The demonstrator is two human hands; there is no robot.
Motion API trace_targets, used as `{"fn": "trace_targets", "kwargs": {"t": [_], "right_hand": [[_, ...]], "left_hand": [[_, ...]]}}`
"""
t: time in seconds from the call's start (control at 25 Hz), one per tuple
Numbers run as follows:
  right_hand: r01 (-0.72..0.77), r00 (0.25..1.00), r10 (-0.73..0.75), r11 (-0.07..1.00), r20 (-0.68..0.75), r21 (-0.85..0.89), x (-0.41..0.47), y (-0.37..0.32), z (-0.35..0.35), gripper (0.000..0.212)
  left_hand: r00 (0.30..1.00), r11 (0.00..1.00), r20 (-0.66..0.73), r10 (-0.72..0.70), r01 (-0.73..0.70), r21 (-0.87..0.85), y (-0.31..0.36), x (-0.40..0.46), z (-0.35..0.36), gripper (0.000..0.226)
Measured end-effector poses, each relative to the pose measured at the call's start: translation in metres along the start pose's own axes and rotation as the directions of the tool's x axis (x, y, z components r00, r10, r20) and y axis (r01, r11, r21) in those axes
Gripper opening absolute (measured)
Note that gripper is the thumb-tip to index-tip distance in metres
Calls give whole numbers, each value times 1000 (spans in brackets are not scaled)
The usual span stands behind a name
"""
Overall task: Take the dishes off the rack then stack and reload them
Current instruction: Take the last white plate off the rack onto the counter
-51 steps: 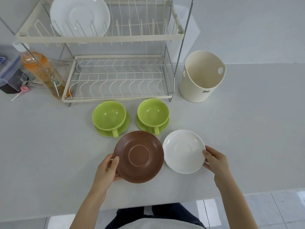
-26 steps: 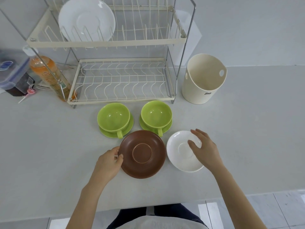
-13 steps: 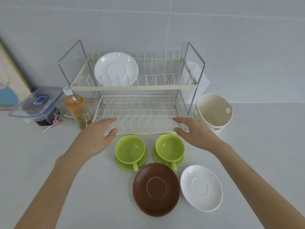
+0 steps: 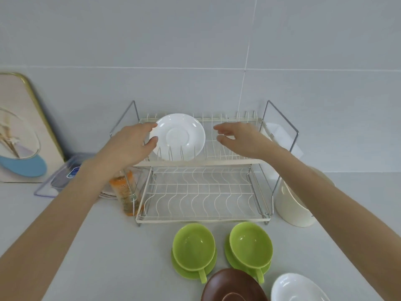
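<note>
Rack [image 4: 201, 162] as landmark, two tiers, cream wire. Left hand [image 4: 130, 146] at upper tier's left end, fingers spread, thumb and fingertips at left rim of white saucer [image 4: 179, 135]; contact or not cannot be told. Saucer upright in upper-tier slots, left half. Right hand [image 4: 240, 140] over upper tier's right half, just right of saucer, apart from it, fingers curled loosely, holding nothing. Lower tier bare. In front of rack: two green cups [image 4: 194, 246] on green saucers, brown saucer [image 4: 234, 286], second white saucer [image 4: 297, 288].
</note>
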State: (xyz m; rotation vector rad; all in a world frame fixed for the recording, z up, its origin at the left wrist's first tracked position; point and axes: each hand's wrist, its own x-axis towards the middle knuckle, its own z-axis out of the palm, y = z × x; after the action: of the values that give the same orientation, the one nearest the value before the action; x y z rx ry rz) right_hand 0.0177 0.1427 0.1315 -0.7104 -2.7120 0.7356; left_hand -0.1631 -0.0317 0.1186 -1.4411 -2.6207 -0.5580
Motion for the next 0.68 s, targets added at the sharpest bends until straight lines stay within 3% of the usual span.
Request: {"fn": "trace_targets", "kwargs": {"t": [0.12,0.24,0.32,0.48,0.68], "right_hand": [[-123,989,119,992,83,35,42,1,16,48],[-289,950,267,948,159,133,77,9,38,55],[-356,930,332,919,156,167,93,13,49,51],[-384,920,346,887,182,255,107,12,66,34],[-374,927,345,838,146,397,108,14,69,40]], "left_hand": [[998,997,29,-62,63,-49,-12,27,11,44],[974,964,29,-223,225,-142,-22,47,31,45],[950,936,100,-296,310,-168,-27,56,44,45],[896,787,257,-362,441,-431,-35,69,53,41],[895,693,243,-373,443,-569,-36,71,52,37]]}}
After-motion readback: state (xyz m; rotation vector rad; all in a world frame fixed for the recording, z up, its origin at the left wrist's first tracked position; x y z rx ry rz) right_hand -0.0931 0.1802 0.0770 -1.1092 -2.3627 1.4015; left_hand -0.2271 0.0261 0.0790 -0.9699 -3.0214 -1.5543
